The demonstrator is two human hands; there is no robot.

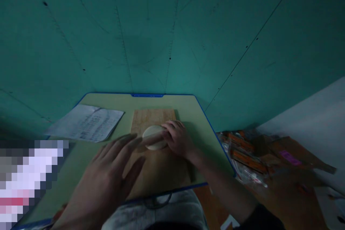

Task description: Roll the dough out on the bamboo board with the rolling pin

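A round, flat, pale piece of dough (155,146) lies on a wooden cutting board (161,174). Across it runs a slim wooden rolling pin (154,138), tilted slightly. My right hand (178,137) is closed around the pin's right end, its fingers by the dough's right edge. At the other end, my left hand (113,167) is stretched out palm down, fingers extended and thumb apart. Its fingertips are at the pin's left end; whether they press on it I cannot tell. The picture is dark and the left hand somewhat blurred.
The board lies on a pale green folding table (194,115) with a blue rim, against a green wall (145,43). A printed sheet (88,124) lies at the table's left. Cardboard (285,152) and plastic-wrapped orange packages (249,158) are on the floor at right.
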